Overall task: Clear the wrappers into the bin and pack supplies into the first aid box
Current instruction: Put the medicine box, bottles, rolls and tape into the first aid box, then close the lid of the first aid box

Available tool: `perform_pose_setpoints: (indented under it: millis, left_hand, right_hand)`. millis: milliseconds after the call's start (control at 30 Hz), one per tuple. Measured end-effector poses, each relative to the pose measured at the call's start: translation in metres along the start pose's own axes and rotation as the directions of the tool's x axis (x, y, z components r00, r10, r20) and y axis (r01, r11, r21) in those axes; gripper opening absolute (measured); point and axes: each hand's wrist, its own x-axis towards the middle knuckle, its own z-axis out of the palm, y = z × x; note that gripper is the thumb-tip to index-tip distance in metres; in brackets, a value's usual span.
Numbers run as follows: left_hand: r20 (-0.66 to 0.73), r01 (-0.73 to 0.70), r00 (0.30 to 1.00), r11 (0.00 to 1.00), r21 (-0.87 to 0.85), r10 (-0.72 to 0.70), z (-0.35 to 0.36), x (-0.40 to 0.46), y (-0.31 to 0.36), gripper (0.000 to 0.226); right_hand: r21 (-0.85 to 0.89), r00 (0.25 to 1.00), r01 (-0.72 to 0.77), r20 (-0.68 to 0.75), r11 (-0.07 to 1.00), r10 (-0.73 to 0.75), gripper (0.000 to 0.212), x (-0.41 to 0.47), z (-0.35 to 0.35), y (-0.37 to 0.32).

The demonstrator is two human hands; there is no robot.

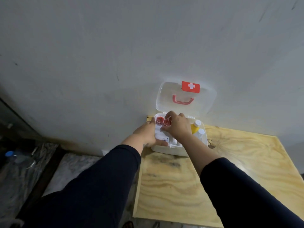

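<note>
The first aid box (166, 149) sits at the far left corner of the plywood surface (181, 186), a little right of the frame's centre, with its left wall close to the surface's left edge and its back against the grey wall (115, 46). Its clear lid (185, 97) stands open and leans on that wall, showing a red handle (183, 99) and a red label with a white cross (190, 86).

The left hand (146, 134) rests on the box's near left corner, fingers spread along the left rim and thumb along the front; its grip is loose and holds nothing apart from the box edge. The right hand (178, 127) reaches over the middle of the box, its grip pinched around a small clear cup with a red inside (217, 123). A second red cup (44, 120) lies just beside it in the box's far left corner. White packets (162, 137) lie under the hands, and a yellow bottle (195, 127) and a clear bottle (200, 132) stand at the box's right end.

Right of and nearer than the box, the plywood lies bare out to its edges. Left of the surface the floor (74, 165) drops away, with a dark beam (47, 171) crossing it and a blue-capped bottle (9, 153) at the frame's left edge.
</note>
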Motion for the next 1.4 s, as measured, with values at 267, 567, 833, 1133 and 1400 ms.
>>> perform_pose_setpoints:
  millis: [267,567,833,1133,1400]
  left_hand:
    - [-0.002,-0.031,1.0,0.999,0.026,0.031,-0.007,-0.015,0.007,0.105]
    - [0.01,-0.037,0.999,0.998,0.057,0.037,-0.019,-0.021,0.016,0.101]
    - [-0.266,-0.083,0.961,0.997,-0.011,0.077,-0.08,-0.022,0.055,0.078]
    - [-0.298,-0.161,0.944,0.986,-0.037,0.143,-0.095,-0.007,0.093,0.07]
    - [-0.368,-0.141,0.918,0.989,0.047,0.149,-0.072,-0.042,0.09,0.07]
  right_hand:
    - [-0.037,0.999,-0.022,-0.041,0.999,0.02,0.051,0.002,0.01,0.003]
    - [-0.004,0.994,0.044,-0.101,0.999,-0.044,0.041,0.003,0.006,0.016]
    - [-0.101,0.891,0.023,-0.449,0.995,-0.066,0.036,0.001,-0.047,0.038]
    - [-0.157,0.914,-0.022,-0.404,0.987,-0.044,0.057,0.026,-0.084,0.05]
    - [-0.275,0.836,0.089,-0.502,0.957,-0.222,0.038,-0.012,-0.075,0.055]
